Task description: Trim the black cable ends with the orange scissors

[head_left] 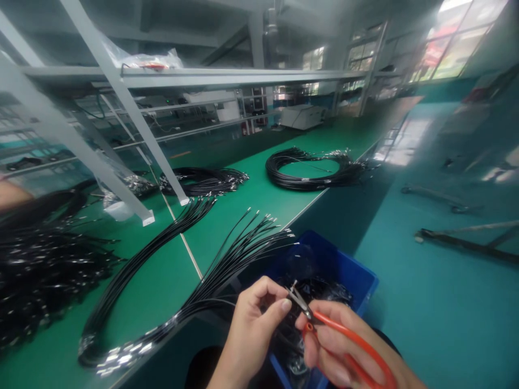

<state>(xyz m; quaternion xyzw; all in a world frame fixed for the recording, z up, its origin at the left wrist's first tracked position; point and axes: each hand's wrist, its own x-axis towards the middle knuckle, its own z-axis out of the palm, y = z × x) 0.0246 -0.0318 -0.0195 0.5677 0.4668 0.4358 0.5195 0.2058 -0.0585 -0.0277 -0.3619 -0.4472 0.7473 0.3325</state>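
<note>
My right hand (pixel 330 340) is wrapped round the orange-red handles of a pair of scissors (pixel 351 335). Their silver blades (pixel 299 298) look slightly parted and reach to the fingertips of my left hand (pixel 259 319). That hand is closed in a pinch on the end of a thin black cable (pixel 222 302), which runs to it from the bundle on the left. The bundle of black cables (pixel 140 265) lies curved on the green table, its silver-tipped ends fanned out towards the right. What exactly lies between the blades is too small to make out.
Below my hands stands a blue bin (pixel 367 278) with clear plastic and dark things in it. Coiled black cables (pixel 298 181) lie further back on the green table (pixel 235 202). A large cable heap (pixel 48 275) fills the left. White shelf posts (pixel 133 119) rise from the table.
</note>
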